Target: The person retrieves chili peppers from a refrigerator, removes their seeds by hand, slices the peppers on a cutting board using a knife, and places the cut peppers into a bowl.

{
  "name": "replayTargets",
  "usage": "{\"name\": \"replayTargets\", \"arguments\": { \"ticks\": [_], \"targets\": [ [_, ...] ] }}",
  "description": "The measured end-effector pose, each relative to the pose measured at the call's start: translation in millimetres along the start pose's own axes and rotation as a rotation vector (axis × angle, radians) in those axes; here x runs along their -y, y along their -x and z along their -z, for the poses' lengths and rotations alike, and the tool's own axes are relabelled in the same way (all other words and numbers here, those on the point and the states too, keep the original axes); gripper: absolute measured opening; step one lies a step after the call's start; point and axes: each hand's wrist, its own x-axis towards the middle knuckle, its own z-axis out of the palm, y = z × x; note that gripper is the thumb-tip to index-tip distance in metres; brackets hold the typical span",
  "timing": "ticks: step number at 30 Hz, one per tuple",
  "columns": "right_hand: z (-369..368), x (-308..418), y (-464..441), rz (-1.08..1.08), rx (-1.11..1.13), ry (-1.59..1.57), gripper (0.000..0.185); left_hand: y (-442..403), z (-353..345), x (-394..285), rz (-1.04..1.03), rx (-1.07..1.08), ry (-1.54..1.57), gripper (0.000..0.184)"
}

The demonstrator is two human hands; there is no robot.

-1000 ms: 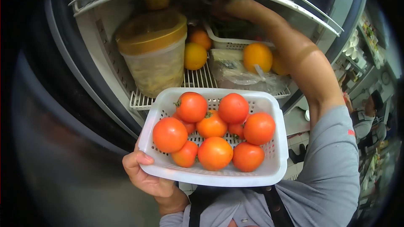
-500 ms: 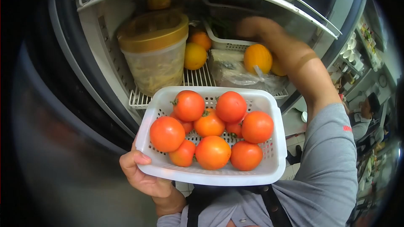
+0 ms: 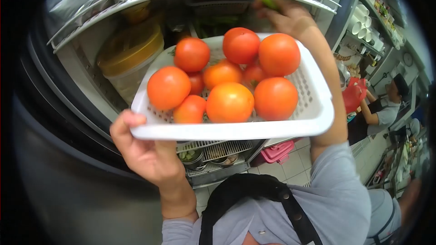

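Stretching lengthwise left-right: basket (image 3: 231, 131); left fingers (image 3: 121, 128) clasping it, right fingers (image 3: 276, 17) pinching green piece (image 3: 266, 0).

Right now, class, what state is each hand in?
Left hand: closed on the white basket at one corner, tomatoes inside.
Right hand: holding a green item, too blurred to name.

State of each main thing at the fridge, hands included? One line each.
White basket: held up, loaded
Tomatoes: whole where visible
Left hand: gripping basket corner
Right hand: holding green item, blurred
Container: gold lid on
Fridge: open
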Motion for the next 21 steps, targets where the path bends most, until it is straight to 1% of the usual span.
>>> {"name": "replayTargets", "arguments": {
  "ticks": [1, 2, 3, 5, 6, 7, 9, 10, 11, 12, 13, 14, 15, 16, 17, 19, 20, 21],
  "targets": [
    [4, -25, 11, -0.017, -0.113, -0.226, 0.032, -8, -15, -5, 0.067, 0.011, 0.093, 0.048],
    [8, -16, 32, -0.065, -0.222, -0.443, 0.029, -14, -20, -3, 0.045, 0.079, 0.122, 0.047],
    [13, -4, 59, -0.111, -0.328, -0.663, 0.027, -20, -19, 1, 0.023, 0.083, 0.133, 0.047],
    [17, 5, 81, -0.084, -0.305, -0.744, 0.024, -33, -15, 11, -0.006, 0.118, 0.146, 0.046],
    [22, 12, 92, -0.014, -0.364, -0.768, 0.024, -39, -23, 10, -0.040, 0.142, 0.165, 0.045],
    [30, 19, 100, 0.059, -0.420, -0.789, 0.024, -42, -30, 7, -0.013, 0.114, 0.123, 0.041],
    [46, 19, 113, 0.143, -0.571, -0.664, 0.026, -52, -38, 15, -0.072, 0.120, 0.112, 0.037],
    [50, 13, 125, 0.137, -0.528, -0.757, 0.029, -56, -39, 21, -0.075, 0.134, 0.090, 0.035],
    [53, 6, 137, 0.141, -0.484, -0.853, 0.031, -59, -48, 30, -0.074, 0.089, 0.031, 0.035],
    [51, 4, 151, 0.137, -0.426, -0.915, 0.036, -61, -54, 31, -0.087, 0.095, -0.023, 0.034],
    [49, -4, 165, 0.095, -0.306, -1.046, 0.045, -62, -61, 34, -0.100, 0.097, -0.078, 0.034],
    [40, -8, 181, 0.098, -0.222, -1.176, 0.042, -62, -68, 39, -0.101, 0.098, -0.091, 0.034],
    [34, -14, 191, 0.066, -0.136, -1.271, 0.042, -67, -76, 56, -0.165, 0.085, -0.062, 0.033],
    [25, -23, 197, 0.072, -0.066, -1.325, 0.037, -70, -84, 56, -0.100, 0.079, -0.150, 0.033],
    [22, -30, 206, -0.002, 0.023, -1.362, 0.030, -73, -94, 56, -0.024, 0.082, -0.228, 0.034],
    [3, -53, 218, 0.002, 0.091, -1.375, 0.021, -89, -117, 74, -0.068, 0.041, -0.234, 0.032],
    [-2, -62, 225, -0.049, 0.146, -1.426, 0.018, -97, -117, 90, -0.176, 0.088, -0.299, 0.028],
    [0, -71, 233, -0.104, 0.186, -1.473, 0.016, -101, -124, 93, -0.102, 0.093, -0.369, 0.027]
  ]
}}
